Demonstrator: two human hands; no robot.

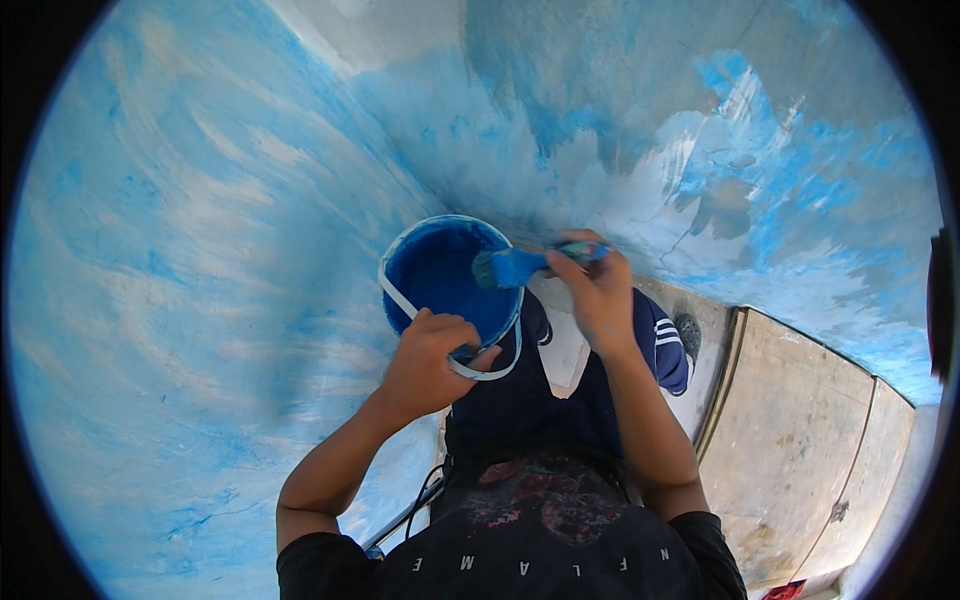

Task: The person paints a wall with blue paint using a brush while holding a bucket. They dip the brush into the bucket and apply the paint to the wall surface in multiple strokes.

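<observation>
I'm looking down over the wearer's dark shirt (520, 515), which is filling the space on the near side of the bucket. Dark trousers (535, 410) are showing just beyond it, running partly under the bucket. At the bucket's near edge, the left hand (437, 352) is grasping the rim. The white handle (503, 370) is looping past its fingers, though I'm not able to tell whether they are gripping that too.

The bucket (393, 265) itself is tilting its mouth toward me and holding deep blue paint (450, 285). Just right of the bucket, the right hand (600, 285) is grasping a blue paintbrush (515, 266). The bristles are hanging over the right part of the bucket's mouth, blurring slightly, so I'm not telling whether they are touching the paint.

Farther right of the bucket, a grey shoe (688, 335) is resting on the floor, and past it pale wooden panels (790, 430) are lying. Left of the bucket, a wall (200, 300) is showing streaky light blue; beyond the bucket, another wall (640, 100) is mixing grey with patchy blue.
</observation>
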